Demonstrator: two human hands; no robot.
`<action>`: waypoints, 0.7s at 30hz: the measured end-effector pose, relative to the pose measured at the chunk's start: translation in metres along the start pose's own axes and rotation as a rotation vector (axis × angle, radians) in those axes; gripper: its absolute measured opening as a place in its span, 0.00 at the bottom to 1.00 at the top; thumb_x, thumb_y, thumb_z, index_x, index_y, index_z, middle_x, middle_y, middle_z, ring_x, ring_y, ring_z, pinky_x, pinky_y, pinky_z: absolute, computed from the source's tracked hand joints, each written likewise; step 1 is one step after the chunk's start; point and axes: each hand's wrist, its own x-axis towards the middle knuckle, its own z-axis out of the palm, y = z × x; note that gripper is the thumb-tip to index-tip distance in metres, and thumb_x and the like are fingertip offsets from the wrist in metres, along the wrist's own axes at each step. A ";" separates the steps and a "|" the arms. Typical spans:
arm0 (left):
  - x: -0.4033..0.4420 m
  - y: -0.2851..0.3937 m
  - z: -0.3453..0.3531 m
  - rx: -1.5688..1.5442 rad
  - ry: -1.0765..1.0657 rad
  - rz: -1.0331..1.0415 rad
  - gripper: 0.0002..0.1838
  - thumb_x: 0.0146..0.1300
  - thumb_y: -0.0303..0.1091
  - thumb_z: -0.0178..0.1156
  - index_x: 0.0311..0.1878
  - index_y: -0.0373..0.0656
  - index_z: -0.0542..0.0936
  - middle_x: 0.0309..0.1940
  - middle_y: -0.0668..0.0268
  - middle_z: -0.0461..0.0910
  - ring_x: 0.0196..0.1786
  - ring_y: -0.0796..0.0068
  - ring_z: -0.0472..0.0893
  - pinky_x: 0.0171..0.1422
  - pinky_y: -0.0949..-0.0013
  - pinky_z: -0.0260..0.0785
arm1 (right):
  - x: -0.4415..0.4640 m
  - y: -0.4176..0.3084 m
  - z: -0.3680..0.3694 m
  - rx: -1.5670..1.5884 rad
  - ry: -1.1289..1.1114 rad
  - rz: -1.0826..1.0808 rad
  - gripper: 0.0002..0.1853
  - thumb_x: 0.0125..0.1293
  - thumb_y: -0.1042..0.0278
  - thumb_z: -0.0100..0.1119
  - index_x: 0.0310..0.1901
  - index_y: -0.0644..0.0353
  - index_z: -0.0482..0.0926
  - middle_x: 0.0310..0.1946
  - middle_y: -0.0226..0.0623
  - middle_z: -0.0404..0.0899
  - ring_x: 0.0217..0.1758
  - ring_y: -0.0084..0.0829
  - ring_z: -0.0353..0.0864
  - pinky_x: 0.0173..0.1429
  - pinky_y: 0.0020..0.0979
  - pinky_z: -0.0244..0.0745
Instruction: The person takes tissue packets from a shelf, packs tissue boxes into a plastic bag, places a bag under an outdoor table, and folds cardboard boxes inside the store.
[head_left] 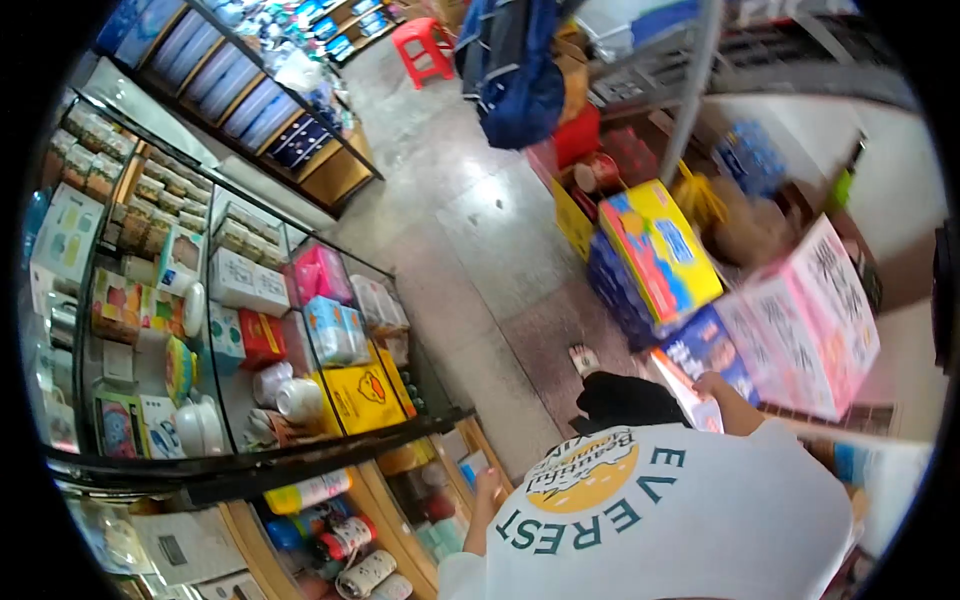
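At the lower middle, my left hand [487, 486] is raised beside a wooden-edged shelf, its fingers drawn together. A small blue and white item [474, 466] shows right at its fingertips; whether the hand grips it is unclear. Further right, my right hand [722, 390] is closed on the edge of a flat, pale, shiny item [686, 392], too small to identify. That item is in front of a blue package [712, 350] and close to pink and white packages [800, 330]. My white shirt [680, 530] with printed lettering fills the bottom.
A black-framed glass shelf [208, 330] with boxes and cups stands left. A yellow box [660, 250] tops the stacked goods at right, near a metal post [693, 100]. A red stool [423, 50] and a hanging dark blue garment or bag [515, 75] are farther back.
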 end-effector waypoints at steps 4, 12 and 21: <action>0.031 0.048 -0.073 -0.184 0.093 -0.022 0.15 0.56 0.40 0.49 0.39 0.42 0.78 0.31 0.56 0.80 0.36 0.59 0.79 0.40 0.63 0.71 | 0.032 -0.074 -0.160 0.206 0.367 -0.193 0.16 0.50 0.55 0.54 0.30 0.60 0.80 0.31 0.44 0.80 0.35 0.43 0.79 0.41 0.39 0.72; 0.111 0.151 -0.177 -0.176 0.117 -0.185 0.18 0.58 0.43 0.50 0.41 0.38 0.78 0.37 0.55 0.78 0.42 0.62 0.77 0.47 0.63 0.67 | 0.167 -0.319 -0.375 0.679 0.322 -0.558 0.16 0.54 0.58 0.53 0.37 0.63 0.78 0.33 0.46 0.79 0.37 0.41 0.79 0.41 0.37 0.72; 0.319 0.094 -0.283 0.243 -0.154 -0.150 0.22 0.61 0.45 0.41 0.48 0.41 0.76 0.47 0.52 0.75 0.54 0.54 0.72 0.58 0.61 0.63 | 0.229 -0.504 -0.503 0.418 0.133 -0.594 0.18 0.53 0.55 0.55 0.39 0.59 0.80 0.36 0.44 0.80 0.40 0.40 0.79 0.44 0.37 0.72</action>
